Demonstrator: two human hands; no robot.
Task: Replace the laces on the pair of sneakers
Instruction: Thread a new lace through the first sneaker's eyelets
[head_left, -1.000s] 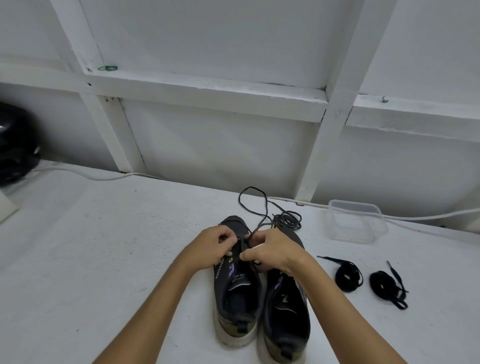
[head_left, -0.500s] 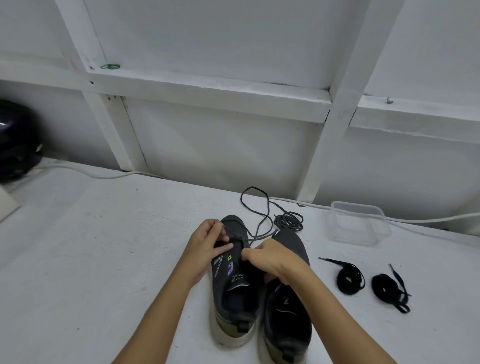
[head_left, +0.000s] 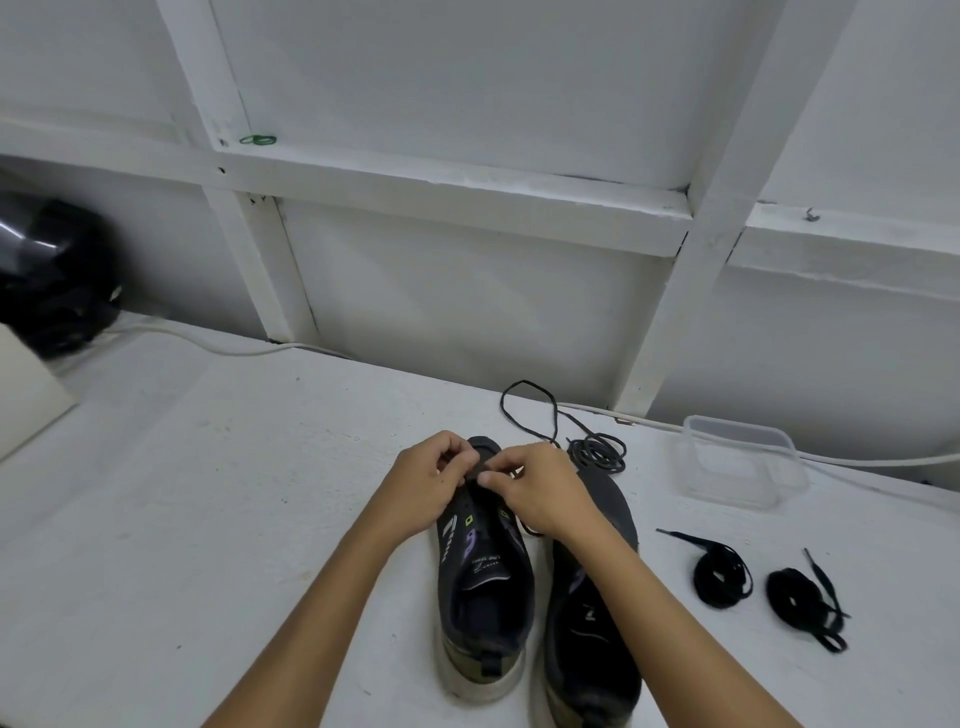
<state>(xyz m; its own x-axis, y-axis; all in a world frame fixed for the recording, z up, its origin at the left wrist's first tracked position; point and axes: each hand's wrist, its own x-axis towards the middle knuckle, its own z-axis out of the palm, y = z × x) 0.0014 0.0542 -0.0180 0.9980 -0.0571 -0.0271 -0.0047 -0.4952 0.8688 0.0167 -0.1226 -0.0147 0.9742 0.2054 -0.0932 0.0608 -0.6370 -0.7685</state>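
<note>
Working at the toe end of the left sneaker (head_left: 480, 566), you have both hands curled: the left hand (head_left: 423, 486) and right hand (head_left: 540, 491) each pinch the limp, thin old lace (head_left: 530, 415) at the lowest eyelets (fingertip contact partly hidden). Grip it close to the eyelet; it flops and snags. Right of that sneaker sit the right sneaker (head_left: 597, 597) and two coiled new laces (head_left: 722, 574).

Two dark sneakers stand side by side on the white surface, heels toward the camera: the left sneaker (head_left: 480, 582) and the right sneaker (head_left: 592, 613). A removed lace (head_left: 595, 452) lies coiled beyond their toes; two black lace bundles (head_left: 722, 574) (head_left: 800, 603) rest at right.
</note>
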